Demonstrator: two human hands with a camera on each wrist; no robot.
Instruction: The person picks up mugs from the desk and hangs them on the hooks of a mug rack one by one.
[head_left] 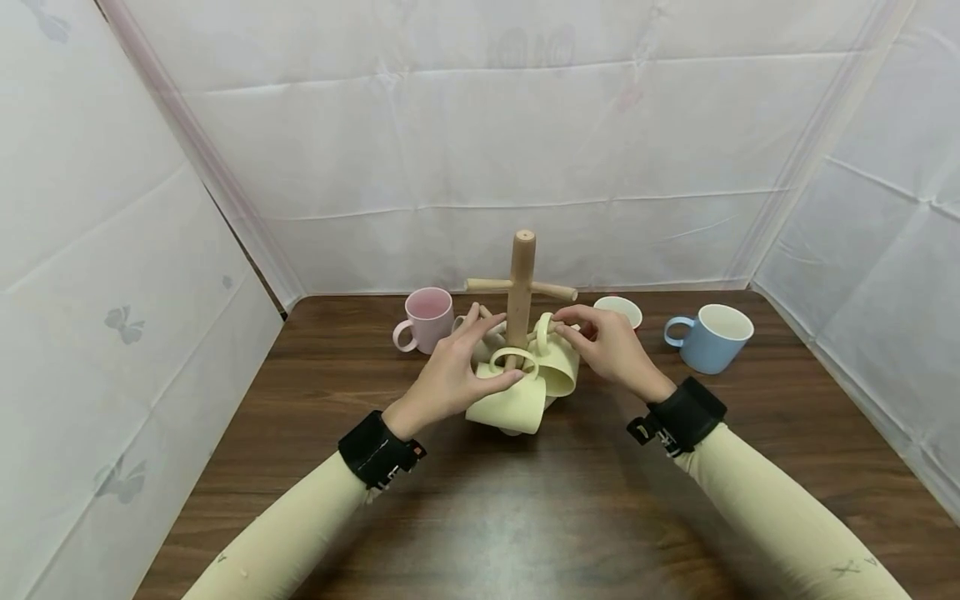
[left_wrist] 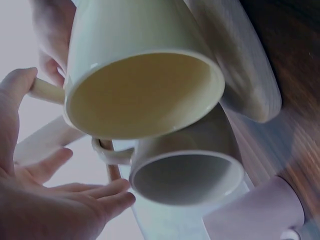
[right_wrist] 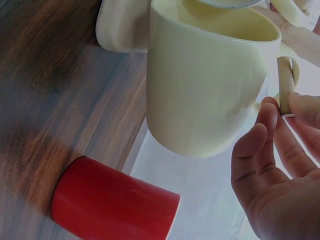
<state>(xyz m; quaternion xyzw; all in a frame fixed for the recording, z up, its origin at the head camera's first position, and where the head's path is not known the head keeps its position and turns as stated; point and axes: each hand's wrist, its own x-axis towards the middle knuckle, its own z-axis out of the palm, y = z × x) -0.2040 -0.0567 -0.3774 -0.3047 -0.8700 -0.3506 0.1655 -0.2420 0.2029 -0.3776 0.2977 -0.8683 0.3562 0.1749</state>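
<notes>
A wooden mug tree (head_left: 522, 283) stands mid-table, with two pale yellow mugs hanging low on it. The front yellow mug (head_left: 512, 407) tilts, its handle looped over a peg. My left hand (head_left: 447, 371) is beside it, thumb reaching to the handle area and the other fingers spread straight. My right hand (head_left: 611, 346) pinches the tip of a wooden peg (right_wrist: 285, 85) between thumb and fingers. On that peg hangs the second yellow mug (right_wrist: 210, 95) by its handle. Behind my left hand, a grey-white mug (left_wrist: 187, 177) also hangs on the tree, mostly hidden in the head view.
A pink mug (head_left: 430, 319) stands back left, and a light blue mug (head_left: 716, 339) at the right. Behind my right hand is a red mug (right_wrist: 115, 200) with a white inside. Two upper pegs (head_left: 555, 291) stick out bare. White cloth walls (head_left: 487, 150) enclose the table.
</notes>
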